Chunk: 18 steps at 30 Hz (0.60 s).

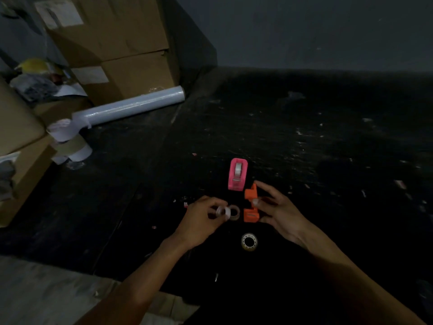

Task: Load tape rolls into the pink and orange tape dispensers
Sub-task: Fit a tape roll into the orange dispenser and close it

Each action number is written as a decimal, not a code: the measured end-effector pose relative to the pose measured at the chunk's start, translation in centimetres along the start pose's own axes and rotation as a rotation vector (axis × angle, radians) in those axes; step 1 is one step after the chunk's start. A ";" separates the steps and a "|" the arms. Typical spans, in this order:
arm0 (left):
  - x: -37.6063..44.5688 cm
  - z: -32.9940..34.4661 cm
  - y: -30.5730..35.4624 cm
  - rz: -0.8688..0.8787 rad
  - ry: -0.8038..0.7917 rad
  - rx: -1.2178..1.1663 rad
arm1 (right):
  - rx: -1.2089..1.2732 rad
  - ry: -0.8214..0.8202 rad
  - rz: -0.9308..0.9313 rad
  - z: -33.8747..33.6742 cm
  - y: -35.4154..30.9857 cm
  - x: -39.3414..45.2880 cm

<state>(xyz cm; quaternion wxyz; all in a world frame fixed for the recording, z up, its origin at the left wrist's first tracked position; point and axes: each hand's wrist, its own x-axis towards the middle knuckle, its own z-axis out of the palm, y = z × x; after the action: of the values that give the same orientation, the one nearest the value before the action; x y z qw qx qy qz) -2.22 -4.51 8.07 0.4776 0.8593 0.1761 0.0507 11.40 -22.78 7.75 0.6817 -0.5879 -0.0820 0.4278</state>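
Orange dispenser (250, 205) gripped upright in right hand (278, 209); left hand (201, 216) pinching tape roll (222, 212) just left of it.

I count two tape dispensers at frame centre: one pink dispenser (238, 174) and one orange dispenser (251, 205). I see three tape rolls: a white roll (222, 213), a clear roll (234, 212) beside it, and a lower roll (249, 241). Two hands are visible.
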 end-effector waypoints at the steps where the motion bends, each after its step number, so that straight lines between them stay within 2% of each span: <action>1: -0.3 0.2 -0.5 0.040 -0.043 0.087 | 0.015 0.026 0.003 -0.3 -0.1 0.1; 5: -1.3 1.7 -1.7 0.144 -0.198 0.417 | 0.079 0.093 -0.011 -0.9 -0.1 0.5; 10: -1.6 2.7 -2.6 0.219 -0.309 0.637 | 0.112 0.123 -0.011 -1.6 0.1 0.5; 13: -1.2 2.5 -2.4 0.249 -0.323 0.694 | 0.112 0.130 -0.009 -2.0 0.2 0.5; 18: 0.5 1.9 -1.8 0.381 -0.224 0.710 | 0.129 0.155 -0.009 -2.9 0.1 0.5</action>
<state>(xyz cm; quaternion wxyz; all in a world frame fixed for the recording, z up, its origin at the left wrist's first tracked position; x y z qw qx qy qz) -1.67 -5.02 5.51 0.1498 0.9880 -0.0324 -0.0195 13.42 -24.56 6.62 0.7243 -0.5739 -0.0041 0.3823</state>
